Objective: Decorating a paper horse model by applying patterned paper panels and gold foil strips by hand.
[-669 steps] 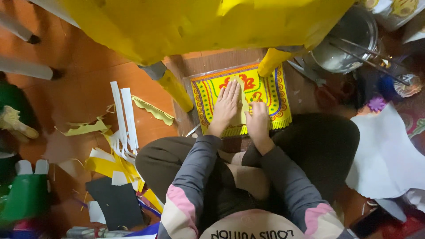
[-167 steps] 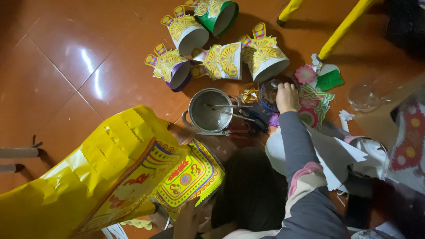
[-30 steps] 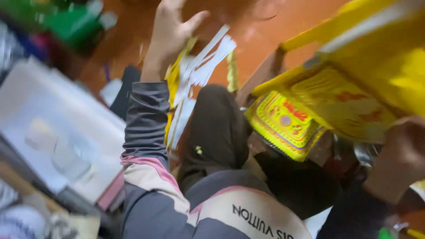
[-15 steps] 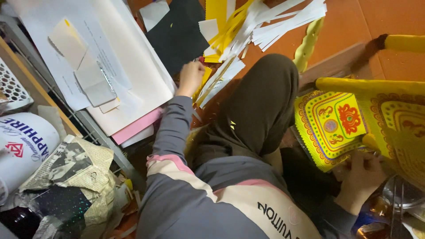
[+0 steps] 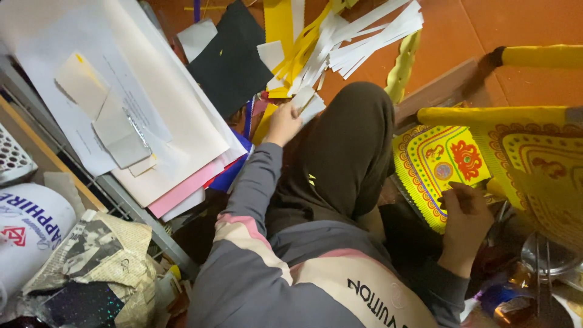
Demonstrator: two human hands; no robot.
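While seated on the orange floor [image 5: 461,36], pictured amid cut paper, apparently midway through the work. Far left, white mesh basket [image 5: 11,161], contents out of sight; below it, white drum [image 5: 27,228], closed side only, and crumpled newspaper [image 5: 100,258]. Next, stacked sheets [image 5: 152,121] and black card [image 5: 234,58]. Centre, left hand [image 5: 284,124], grip clamped on a white strip [image 5: 306,100] at the edge of the strip pile [image 5: 340,42], plenty cut and lying loose beside the knee. Right, right hand [image 5: 464,209] resting on the yellow patterned panel [image 5: 434,161], already decorated; grip there impossible to tell. Far right, metal pot [image 5: 546,255], contents not visible.
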